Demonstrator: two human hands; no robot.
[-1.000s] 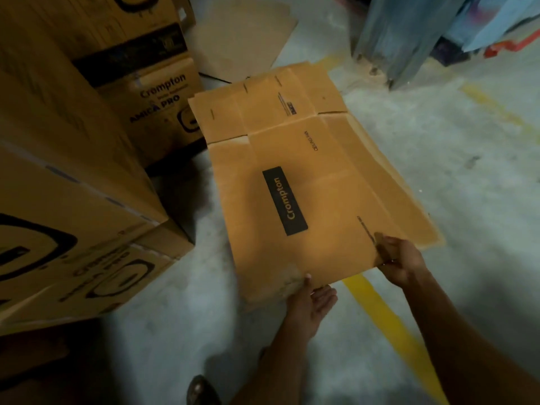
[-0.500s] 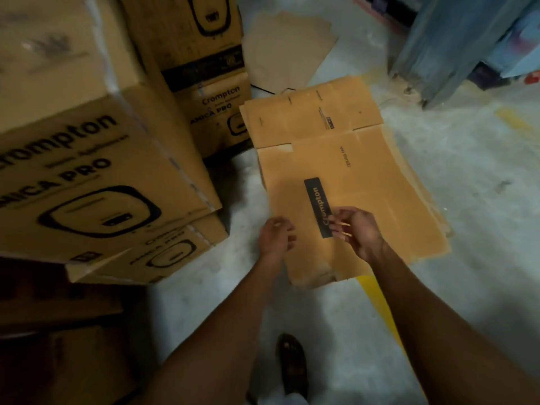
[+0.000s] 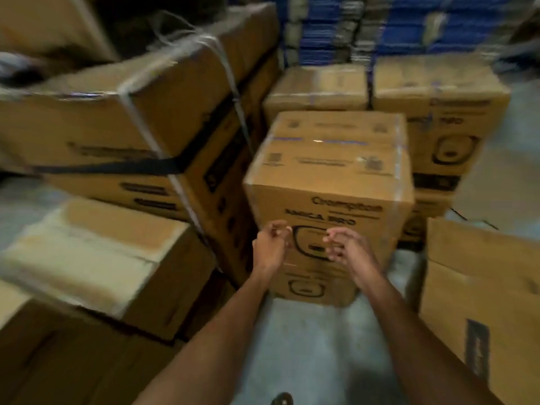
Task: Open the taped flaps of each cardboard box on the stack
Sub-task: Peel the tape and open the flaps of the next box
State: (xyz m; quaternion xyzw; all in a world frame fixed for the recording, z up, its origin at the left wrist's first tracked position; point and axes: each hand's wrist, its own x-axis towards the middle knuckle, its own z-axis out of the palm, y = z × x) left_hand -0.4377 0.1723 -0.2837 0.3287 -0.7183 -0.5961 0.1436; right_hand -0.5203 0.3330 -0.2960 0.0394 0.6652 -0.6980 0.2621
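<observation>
A stack of two Crompton cardboard boxes stands on the concrete floor [image 3: 306,340], and both are closed, so what is inside cannot be seen. The top box [image 3: 327,171] has its flaps shut under a strip of clear tape [image 3: 321,140] that runs across the lid; the lower box [image 3: 309,287] shows only its front. The left hand [image 3: 270,247] and the right hand [image 3: 347,247] are raised side by side before the front face of the top box, below its lid. The fingers [image 3: 279,229] of both are loosely bent and hold nothing; the picture is too blurred to tell if they touch the cardboard. At the left stands a larger carton [image 3: 117,112] bound with straps, and behind the stack are two more closed boxes [image 3: 315,86].
</observation>
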